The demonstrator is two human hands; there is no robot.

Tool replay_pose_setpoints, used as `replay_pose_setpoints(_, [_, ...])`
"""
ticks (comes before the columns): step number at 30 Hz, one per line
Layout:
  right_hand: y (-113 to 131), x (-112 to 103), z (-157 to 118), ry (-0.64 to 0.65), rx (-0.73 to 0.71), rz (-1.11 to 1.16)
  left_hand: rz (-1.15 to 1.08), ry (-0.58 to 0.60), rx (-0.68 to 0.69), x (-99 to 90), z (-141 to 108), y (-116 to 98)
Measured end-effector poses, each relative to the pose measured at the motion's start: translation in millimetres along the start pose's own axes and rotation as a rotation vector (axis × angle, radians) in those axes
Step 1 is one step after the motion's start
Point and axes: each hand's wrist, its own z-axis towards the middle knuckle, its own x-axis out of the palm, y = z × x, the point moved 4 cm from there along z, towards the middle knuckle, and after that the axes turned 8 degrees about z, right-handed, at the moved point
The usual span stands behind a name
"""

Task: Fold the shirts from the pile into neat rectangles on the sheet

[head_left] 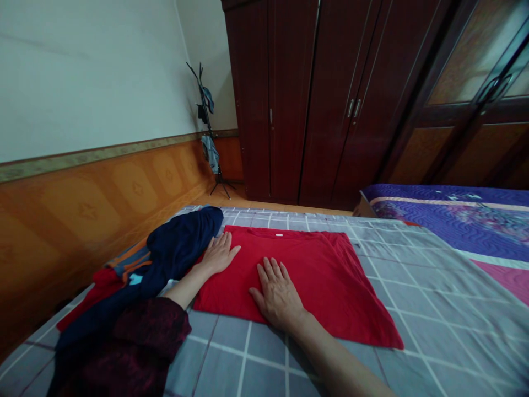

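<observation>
A red garment point(330, 275) lies spread flat on a bed with a grey, white-lined checked sheet point(223, 353). A small white label shows at its far edge. My left hand point(219, 253) rests open, palm down, on the garment's left part, close to a dark blue garment. Nearer the middle, my right hand point(278, 292) lies flat on the red cloth with its fingers a little apart. Neither hand grips anything.
Dark blue clothing point(176, 242) with orange and red pieces is heaped along the bed's left side. A coat stand point(209, 127) and a dark red wardrobe point(285, 110) stand beyond. Another bed with a purple cover point(454, 212) is at the right.
</observation>
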Motion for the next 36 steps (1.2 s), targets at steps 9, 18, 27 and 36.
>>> replay_pose_setpoints(9, [0.8, 1.4, -1.2, -0.013, -0.007, -0.001, 0.060, -0.072, 0.182, -1.5, -64.3, -10.2])
replay_pose_setpoints(18, [2.5, -3.0, -1.0, -0.021, -0.003, -0.008, 0.077, -0.161, 0.335, 0.4, -105.8, -11.8])
replay_pose_setpoints(27, [1.3, 0.4, -3.3, -0.024, -0.019, -0.020, -0.035, -0.148, 0.383, -43.3, -83.1, -57.0])
replay_pose_setpoints(36, [2.9, 2.2, -1.6, -0.013, -0.047, -0.008, -0.155, -0.013, 0.402, -13.0, -66.3, -83.7])
